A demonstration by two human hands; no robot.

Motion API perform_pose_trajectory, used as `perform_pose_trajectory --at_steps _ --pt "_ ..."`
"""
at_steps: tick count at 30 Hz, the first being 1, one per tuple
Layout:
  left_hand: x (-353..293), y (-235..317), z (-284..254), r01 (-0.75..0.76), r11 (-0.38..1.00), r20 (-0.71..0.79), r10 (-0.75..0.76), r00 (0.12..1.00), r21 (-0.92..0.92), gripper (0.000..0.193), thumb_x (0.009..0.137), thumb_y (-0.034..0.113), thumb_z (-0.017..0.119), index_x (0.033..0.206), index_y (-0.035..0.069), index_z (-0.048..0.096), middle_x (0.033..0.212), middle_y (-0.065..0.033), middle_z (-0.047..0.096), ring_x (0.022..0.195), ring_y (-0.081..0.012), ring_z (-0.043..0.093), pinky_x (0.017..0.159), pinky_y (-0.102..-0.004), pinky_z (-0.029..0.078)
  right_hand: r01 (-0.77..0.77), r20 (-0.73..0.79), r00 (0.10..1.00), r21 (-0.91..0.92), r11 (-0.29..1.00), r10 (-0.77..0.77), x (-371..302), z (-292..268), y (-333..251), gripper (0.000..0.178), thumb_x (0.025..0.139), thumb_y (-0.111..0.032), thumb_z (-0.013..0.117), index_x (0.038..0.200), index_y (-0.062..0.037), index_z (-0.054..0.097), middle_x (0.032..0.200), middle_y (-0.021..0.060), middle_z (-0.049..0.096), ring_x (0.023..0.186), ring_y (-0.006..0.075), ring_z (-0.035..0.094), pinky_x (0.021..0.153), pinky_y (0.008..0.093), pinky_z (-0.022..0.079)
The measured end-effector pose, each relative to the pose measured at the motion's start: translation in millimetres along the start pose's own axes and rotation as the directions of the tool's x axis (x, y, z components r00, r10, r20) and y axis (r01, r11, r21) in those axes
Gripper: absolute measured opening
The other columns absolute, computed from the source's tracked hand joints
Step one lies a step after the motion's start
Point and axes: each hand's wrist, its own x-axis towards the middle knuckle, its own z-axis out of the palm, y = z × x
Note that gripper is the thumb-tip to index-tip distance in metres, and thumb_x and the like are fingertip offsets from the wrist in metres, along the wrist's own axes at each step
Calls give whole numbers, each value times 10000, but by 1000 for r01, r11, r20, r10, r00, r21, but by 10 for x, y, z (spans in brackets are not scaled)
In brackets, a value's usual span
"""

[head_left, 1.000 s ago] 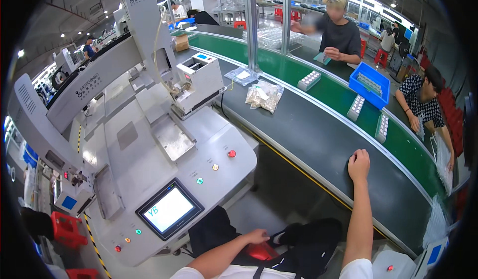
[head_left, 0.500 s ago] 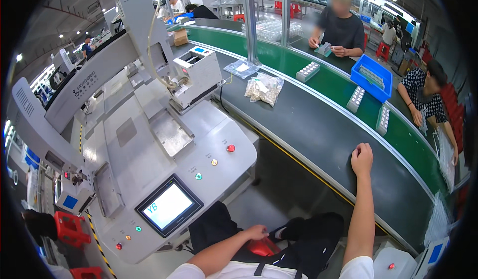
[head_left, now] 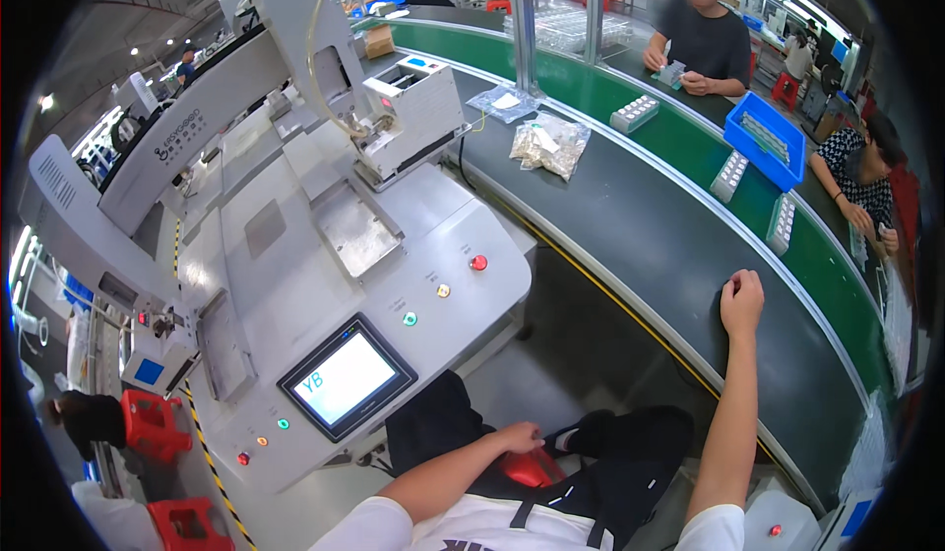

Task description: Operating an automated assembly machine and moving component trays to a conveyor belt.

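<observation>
My right hand (head_left: 741,301) rests with curled fingers on the near edge of the dark conveyor belt (head_left: 650,226), holding nothing. My left hand (head_left: 519,438) lies low by my lap, its fingers on the edge of a red stool (head_left: 532,469) under me. In front of me stands a grey machine (head_left: 325,226) with a lit touch screen (head_left: 345,379) and a red round button (head_left: 478,262). A clear bag of small parts (head_left: 549,144) lies on the belt, far from both hands.
White trays (head_left: 634,113) and a blue bin (head_left: 766,140) sit along the green strip across the belt. Two people work there, one standing and one seated at the right. Red stools (head_left: 153,423) stand on the floor at lower left.
The view has shifted a little, so the belt and machine sit slightly differently in the picture. Both hands stay where they were.
</observation>
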Motion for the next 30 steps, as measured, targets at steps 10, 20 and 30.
perform_pose_trajectory --at_steps 10,20,30 --pt "73 25 121 -45 998 -57 47 997 40 421 926 380 750 1162 32 728 1127 -234 740 1070 -414 709 921 -512 569 164 -29 986 12 986 -164 20 222 562 34 902 -19 583 900 14 572 885 202 559 822 409 583 744 479 481" --pt "78 38 109 -18 1000 -67 18 998 0 401 923 338 750 1155 13 729 1128 -225 741 1069 -398 710 918 -496 561 109 33 993 58 992 -111 33 315 556 57 927 -6 590 924 26 543 894 174 520 819 360 557 758 439 471" --pt "160 -49 188 -43 999 -129 43 991 4 381 880 311 802 1113 17 740 1087 -224 754 1026 -402 722 884 -511 572 100 22 995 50 994 -102 19 290 510 56 924 0 588 923 27 539 892 180 519 814 368 554 758 443 471"
